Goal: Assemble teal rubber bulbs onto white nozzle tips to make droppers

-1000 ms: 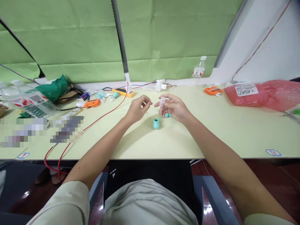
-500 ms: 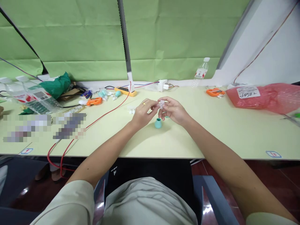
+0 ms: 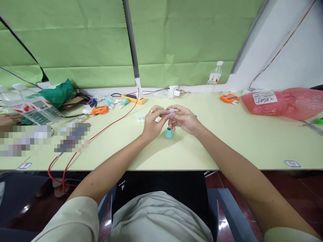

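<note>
Left hand (image 3: pixel 152 123) has joined right hand (image 3: pixel 187 120), apparently steadying the clear piece (image 3: pixel 172 110) both pinch, twelve o'clock from a teal pot (image 3: pixel 169 133).

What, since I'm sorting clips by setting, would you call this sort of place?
Probably a workshop or small-assembly area: the long table bears a small teal piece, a yellow device towards the back, and a red plastic bag with a handwritten label.
</note>
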A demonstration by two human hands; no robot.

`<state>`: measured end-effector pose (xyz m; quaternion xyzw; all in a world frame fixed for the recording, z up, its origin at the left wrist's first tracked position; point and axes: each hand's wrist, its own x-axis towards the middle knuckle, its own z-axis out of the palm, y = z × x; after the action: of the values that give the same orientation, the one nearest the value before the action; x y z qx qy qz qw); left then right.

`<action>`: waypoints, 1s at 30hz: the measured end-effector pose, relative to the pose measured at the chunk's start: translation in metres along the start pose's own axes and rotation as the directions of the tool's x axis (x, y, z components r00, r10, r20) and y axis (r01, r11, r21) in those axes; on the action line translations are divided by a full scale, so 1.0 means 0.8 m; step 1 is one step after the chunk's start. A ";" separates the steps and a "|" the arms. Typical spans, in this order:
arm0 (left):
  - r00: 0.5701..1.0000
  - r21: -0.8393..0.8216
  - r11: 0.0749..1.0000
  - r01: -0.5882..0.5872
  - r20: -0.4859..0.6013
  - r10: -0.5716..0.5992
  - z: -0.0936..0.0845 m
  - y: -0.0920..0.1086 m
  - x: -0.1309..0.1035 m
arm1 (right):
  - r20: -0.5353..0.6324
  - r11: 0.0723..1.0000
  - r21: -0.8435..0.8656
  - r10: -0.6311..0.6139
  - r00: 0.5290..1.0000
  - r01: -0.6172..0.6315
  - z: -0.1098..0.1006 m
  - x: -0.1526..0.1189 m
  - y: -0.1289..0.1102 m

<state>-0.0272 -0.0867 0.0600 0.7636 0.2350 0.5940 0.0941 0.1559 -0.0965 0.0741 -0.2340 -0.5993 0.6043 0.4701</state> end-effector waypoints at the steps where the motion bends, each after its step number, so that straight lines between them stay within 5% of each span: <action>1: 1.000 -0.020 0.999 0.027 -0.003 -0.027 0.001 0.001 -0.001 | 0.002 1.000 -0.002 0.001 1.000 -0.001 0.000 0.000 0.000; 13: 0.997 -0.106 0.991 0.079 0.012 -0.079 0.001 0.002 0.002 | 0.006 1.000 -0.023 -0.018 1.000 0.018 -0.001 0.000 0.003; 30: 0.990 -0.186 0.973 0.139 0.026 -0.136 0.000 0.000 0.001 | -0.091 0.956 -0.236 -0.200 0.976 0.174 0.005 -0.002 -0.004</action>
<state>-0.0273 -0.0866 0.0612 0.7372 0.2298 0.6004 0.2080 0.1538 -0.1003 0.0771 -0.2624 -0.6560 0.4703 0.5288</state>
